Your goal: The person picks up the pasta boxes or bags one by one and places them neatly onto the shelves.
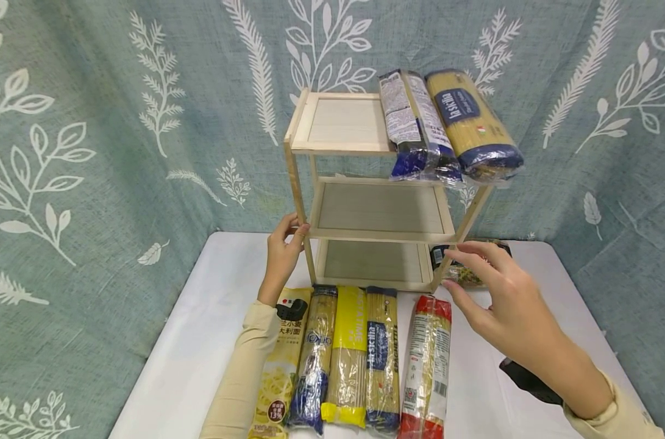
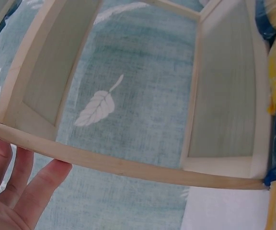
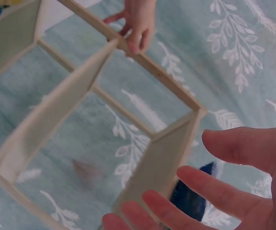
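Note:
A three-tier wooden shelf [image 1: 345, 122] stands on the table. My left hand [image 1: 283, 259] holds its left front post, thumb and fingers on the wood. Up close in the left wrist view, fingertips touch that post [image 2: 123, 166]. On the right, my right hand [image 1: 510, 299] is held up near the right front post with fingers spread and nothing in it. The right wrist view shows this hand [image 3: 238, 199] apart from the frame. Two packs lie on the top tier: a blue-and-white spaghetti pack [image 1: 414, 122] and a yellow la sicilia spaghetti pack [image 1: 469, 125].
Before the shelf lie several pasta packs in a row, among them a cream one [image 1: 280, 378], a yellow one [image 1: 348, 353] and a red-ended one [image 1: 426, 366]. Another pack [image 1: 466, 274] sits behind the right post. A patterned curtain [image 1: 200, 122] surrounds the white table [image 1: 200, 311].

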`<state>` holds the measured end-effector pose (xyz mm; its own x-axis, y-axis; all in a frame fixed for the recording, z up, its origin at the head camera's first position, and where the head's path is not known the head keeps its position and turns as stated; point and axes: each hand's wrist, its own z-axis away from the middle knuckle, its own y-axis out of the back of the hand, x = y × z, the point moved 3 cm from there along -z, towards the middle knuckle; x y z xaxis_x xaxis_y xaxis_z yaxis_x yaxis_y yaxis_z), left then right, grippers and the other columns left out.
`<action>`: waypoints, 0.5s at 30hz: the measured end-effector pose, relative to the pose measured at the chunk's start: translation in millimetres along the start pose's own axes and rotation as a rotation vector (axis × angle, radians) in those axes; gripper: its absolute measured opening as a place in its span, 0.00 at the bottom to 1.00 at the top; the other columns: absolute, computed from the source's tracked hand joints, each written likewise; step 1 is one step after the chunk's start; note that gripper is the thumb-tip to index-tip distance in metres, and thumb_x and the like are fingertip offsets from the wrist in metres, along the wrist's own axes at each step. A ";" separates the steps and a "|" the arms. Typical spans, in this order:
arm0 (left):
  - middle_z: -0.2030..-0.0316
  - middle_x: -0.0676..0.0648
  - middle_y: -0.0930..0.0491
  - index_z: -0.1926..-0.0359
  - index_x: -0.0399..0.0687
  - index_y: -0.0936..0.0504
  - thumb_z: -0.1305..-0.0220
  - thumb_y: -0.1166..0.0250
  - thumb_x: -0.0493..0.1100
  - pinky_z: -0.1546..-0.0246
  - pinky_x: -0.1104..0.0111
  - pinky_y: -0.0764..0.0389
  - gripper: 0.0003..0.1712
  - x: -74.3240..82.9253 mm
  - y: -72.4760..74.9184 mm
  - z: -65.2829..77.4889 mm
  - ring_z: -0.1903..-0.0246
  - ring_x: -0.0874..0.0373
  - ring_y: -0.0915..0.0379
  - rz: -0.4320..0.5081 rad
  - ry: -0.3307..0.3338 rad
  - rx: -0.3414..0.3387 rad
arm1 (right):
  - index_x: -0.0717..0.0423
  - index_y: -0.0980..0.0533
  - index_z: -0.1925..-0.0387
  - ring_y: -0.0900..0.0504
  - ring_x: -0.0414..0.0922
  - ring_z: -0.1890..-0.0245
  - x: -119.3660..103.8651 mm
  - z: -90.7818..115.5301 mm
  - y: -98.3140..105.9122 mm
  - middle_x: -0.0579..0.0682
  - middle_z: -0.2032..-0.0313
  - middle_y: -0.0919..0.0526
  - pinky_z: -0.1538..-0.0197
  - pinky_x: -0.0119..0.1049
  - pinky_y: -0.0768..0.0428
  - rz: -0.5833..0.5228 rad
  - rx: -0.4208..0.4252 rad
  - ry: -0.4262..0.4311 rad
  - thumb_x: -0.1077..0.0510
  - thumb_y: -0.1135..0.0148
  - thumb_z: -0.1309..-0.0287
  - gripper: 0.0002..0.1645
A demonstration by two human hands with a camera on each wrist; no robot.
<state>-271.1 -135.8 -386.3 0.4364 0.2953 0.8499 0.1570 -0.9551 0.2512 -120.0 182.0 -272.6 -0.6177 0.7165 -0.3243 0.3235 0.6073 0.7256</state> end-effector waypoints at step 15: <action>0.54 0.36 0.24 0.45 0.40 0.25 0.31 0.42 0.43 0.66 0.46 0.18 0.18 -0.8 1.1 0.5 0.57 0.43 0.26 -0.004 0.009 -0.004 | 0.55 0.24 0.47 0.24 0.56 0.52 2.4 44.3 -30.5 0.56 0.50 0.25 0.61 0.56 0.20 0.038 -0.098 -0.130 0.63 0.28 0.55 0.28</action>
<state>-270.8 -137.0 -386.9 0.4282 0.2987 0.8529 0.1553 -0.9541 0.2562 -99.6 180.3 -322.4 -0.5062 0.7805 -0.3668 0.2697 0.5473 0.7923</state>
